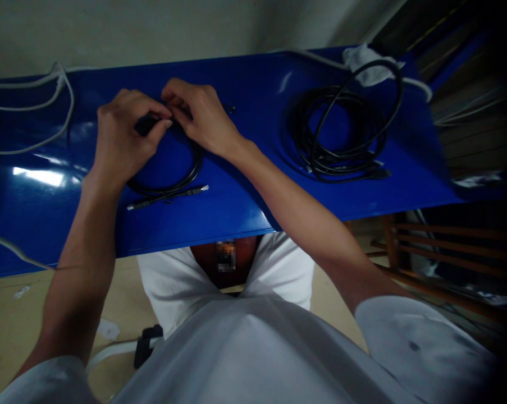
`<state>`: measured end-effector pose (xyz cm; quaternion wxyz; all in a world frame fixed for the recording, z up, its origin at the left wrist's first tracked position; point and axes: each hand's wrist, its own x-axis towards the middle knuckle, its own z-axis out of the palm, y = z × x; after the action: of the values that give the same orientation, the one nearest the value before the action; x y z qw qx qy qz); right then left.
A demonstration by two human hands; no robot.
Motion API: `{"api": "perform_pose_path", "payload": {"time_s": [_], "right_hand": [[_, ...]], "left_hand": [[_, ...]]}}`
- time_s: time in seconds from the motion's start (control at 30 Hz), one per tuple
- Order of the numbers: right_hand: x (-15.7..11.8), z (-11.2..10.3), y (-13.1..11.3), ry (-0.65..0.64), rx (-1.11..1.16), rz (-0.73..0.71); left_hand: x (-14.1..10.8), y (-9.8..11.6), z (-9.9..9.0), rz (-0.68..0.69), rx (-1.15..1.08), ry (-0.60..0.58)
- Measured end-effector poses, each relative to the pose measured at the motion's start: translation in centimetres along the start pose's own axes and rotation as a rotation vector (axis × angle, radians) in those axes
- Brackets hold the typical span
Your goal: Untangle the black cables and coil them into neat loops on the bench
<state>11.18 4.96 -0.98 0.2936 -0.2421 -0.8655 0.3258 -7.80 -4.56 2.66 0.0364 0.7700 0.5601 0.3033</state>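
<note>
A small coil of black cable lies on the blue table under my hands. Its two plugs, with pale metal ends, point opposite ways along the near side of the loop. My left hand is closed in a pinch, thumb and forefinger meeting at the far part of the coil. Close against it, my right hand has its fingers curled and pressed together at the same spot. Whatever is between the fingertips is too small and dark to make out. The far side of the coil is mostly hidden by the hands.
A larger coil of black cable lies to the right, with a crumpled white wrapper behind it. White cords run over the table's left end. A small dark item sits beyond my right wrist. A wooden slatted rack stands at lower right.
</note>
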Motion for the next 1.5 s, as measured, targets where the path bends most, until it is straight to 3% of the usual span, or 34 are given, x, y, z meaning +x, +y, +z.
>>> {"api": "perform_pose_path", "payload": {"time_s": [0.1,0.47,0.97,1.2,1.5], "right_hand": [[0.3,0.6,0.2,0.116,-0.013,0.009],[0.7,1.0,0.3,0.201,-0.004,0.059],[0.7,0.9,-0.5,0.093,0.004,0.048],[0.4,0.7,-0.1,0.155,0.118,0.019],[0.5,0.8,0.3,0.145,0.143,-0.027]], "left_hand": [[0.0,0.1,0.1,0.005,-0.021,-0.002],[0.0,0.7,0.1,-0.017,0.024,0.008],[0.1,1.0,-0.4,-0.050,-0.014,0.026],[0.1,0.0,-0.1,0.035,0.009,0.052],[0.0,-0.7,0.1,0.099,0.050,0.083]]}}
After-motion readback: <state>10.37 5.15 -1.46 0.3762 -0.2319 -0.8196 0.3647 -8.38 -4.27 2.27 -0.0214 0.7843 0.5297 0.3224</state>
